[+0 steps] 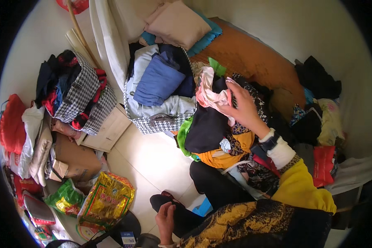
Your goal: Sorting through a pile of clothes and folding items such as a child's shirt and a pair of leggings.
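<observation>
My right hand [243, 105], with a dark watch on the wrist, grips a crumpled pale pink garment [212, 93] above a heap of clothes. Below it in the heap lie a black garment [206, 128], a mustard-yellow cloth [218, 158] and a green knitted piece [183, 133]. Left of that hand stands an open houndstooth fabric storage box [158, 123], filled with clothes, a folded blue garment [159, 80] on top. Near my knee, my left hand [165, 217] has loosely bent fingers and holds nothing visible.
More houndstooth boxes [93, 114] with clothes stand by a pale wooden cabinet [107, 127] at left. Below are a cardboard box [77, 158] and a shiny gold bag [110, 198]. Pillows [179, 26] lie on the brown mat [251, 46]. A red bag [324, 166] is at right.
</observation>
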Demonstrator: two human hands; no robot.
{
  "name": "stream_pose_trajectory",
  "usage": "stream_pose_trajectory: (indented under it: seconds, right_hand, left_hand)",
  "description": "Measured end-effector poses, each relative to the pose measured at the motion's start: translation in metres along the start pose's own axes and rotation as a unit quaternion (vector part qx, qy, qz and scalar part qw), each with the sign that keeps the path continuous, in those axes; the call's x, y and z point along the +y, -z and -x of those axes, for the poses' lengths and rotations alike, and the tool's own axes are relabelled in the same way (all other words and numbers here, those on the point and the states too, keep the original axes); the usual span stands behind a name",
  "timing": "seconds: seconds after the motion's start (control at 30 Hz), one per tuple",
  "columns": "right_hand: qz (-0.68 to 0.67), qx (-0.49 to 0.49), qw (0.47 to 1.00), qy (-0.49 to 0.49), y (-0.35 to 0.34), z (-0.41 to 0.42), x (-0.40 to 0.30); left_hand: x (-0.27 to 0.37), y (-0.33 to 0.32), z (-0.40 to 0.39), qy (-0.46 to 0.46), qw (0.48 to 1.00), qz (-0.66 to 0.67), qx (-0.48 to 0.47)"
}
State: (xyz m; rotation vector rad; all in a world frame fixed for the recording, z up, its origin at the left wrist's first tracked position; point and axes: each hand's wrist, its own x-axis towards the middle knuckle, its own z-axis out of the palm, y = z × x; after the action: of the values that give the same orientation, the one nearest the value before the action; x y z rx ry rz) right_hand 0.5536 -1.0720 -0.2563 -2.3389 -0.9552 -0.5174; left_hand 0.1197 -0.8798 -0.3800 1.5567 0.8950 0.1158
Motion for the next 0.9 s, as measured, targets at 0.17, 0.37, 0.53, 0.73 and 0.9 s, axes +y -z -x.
stream_pose_trajectory:
  seconds: [0.17,0.37,0.53,0.73,0.9]
  right_hand:
    - [0.039,-0.141,0.989,0.0,-0.04,-0.011,-0.007]
    - [-0.433,0.085,0.888,-0.131,0.001,-0.049,0.028]
    - [-0.623,0.118,0.77,-0.07,0.089,-0.063,0.017]
    - [-0.663,0.155,0.732,-0.002,0.159,-0.021,-0.038]
    - [-0.65,0.167,0.741,0.014,0.184,0.027,-0.066]
  left_hand:
    - [0.009,-0.028,0.022,-0.054,0.998,-0.001,-0.014]
    - [0.016,-0.041,0.043,-0.067,0.996,-0.053,-0.017]
    - [0.0,-0.05,0.041,-0.09,0.996,-0.029,-0.001]
    - [0.021,-0.064,0.037,-0.108,0.992,-0.033,-0.052]
    - [0.031,-0.067,0.03,-0.127,0.989,-0.026,-0.07]
